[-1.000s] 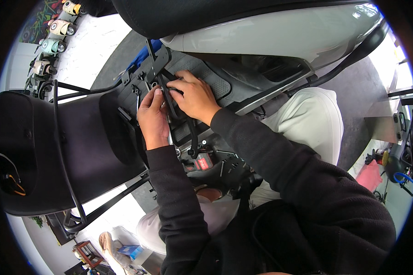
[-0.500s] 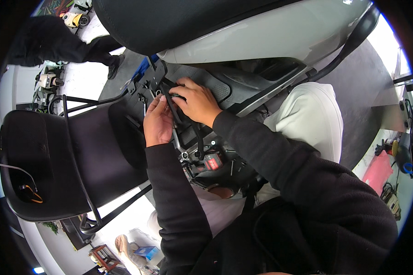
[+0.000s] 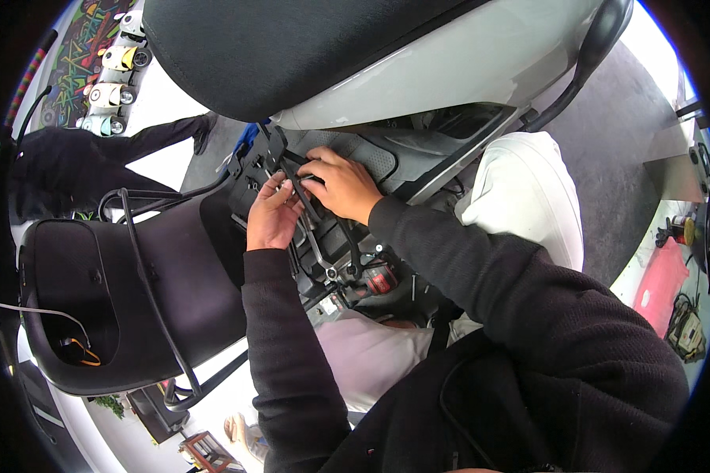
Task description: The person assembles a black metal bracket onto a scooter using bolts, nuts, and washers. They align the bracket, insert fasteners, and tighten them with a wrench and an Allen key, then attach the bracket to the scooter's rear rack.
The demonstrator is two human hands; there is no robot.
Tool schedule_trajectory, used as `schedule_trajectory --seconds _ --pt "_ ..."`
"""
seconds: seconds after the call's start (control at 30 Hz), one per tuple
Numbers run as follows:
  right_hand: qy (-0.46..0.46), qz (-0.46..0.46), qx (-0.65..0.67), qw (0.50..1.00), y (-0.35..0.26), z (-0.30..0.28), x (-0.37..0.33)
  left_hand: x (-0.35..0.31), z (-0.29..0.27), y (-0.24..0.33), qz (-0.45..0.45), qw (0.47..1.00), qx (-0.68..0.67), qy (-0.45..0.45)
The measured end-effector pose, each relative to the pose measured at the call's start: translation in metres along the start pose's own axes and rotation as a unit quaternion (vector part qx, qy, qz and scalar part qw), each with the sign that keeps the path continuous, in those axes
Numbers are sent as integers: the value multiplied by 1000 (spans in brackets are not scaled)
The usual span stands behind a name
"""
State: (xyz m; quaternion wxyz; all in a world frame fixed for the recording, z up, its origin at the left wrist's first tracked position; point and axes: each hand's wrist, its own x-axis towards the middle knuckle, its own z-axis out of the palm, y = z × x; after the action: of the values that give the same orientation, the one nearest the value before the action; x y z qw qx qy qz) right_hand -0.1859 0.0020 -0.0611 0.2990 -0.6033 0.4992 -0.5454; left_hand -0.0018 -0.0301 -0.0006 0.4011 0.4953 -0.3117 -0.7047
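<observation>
A black metal bracket (image 3: 277, 147) stands over the floorboard of a scooter with pale grey bodywork (image 3: 418, 83). On its left side, my left hand (image 3: 273, 217) pinches with thumb and fingertips close against the bar; what lies between them is hidden. From the right, my right hand (image 3: 345, 188) curls its fingers round the same bar, back of the hand up. Below the hands, a silver wrench (image 3: 318, 251) slants down to its ring end. A cordless power tool with a red and dark grey battery (image 3: 380, 279) lies just beyond that end.
A long black seat (image 3: 189, 59) overhangs the work at the top. To the left is a black panel (image 3: 166, 272) with a tubular rail (image 3: 138, 276) and an orange-tipped cable. Another person's dark-clothed legs (image 3: 126, 154) extend at the far left. Pink material (image 3: 661, 288) lies at right.
The whole view has shifted slightly, with the bracket and tools lower in it. My hands keep their grip at the bar with little movement. The other person's legs have changed position.
</observation>
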Motion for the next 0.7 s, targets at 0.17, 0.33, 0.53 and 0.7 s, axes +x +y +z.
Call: schedule_trajectory --seconds 0.17,0.33,0.53,0.7 --pt "-6 -27 14 1000 4 -4 5 -1 1 0 3 1000 4 -25" --pt "-27 -26 -12 999 4 -3 7 1 0 0 8 1000 6 -29" --pt "-9 -24 8 1000 -2 -4 5 -5 10 -2 30 999 33 17" --pt "-41 -32 -37 998 -5 -6 1 -8 18 0 37 998 43 26"
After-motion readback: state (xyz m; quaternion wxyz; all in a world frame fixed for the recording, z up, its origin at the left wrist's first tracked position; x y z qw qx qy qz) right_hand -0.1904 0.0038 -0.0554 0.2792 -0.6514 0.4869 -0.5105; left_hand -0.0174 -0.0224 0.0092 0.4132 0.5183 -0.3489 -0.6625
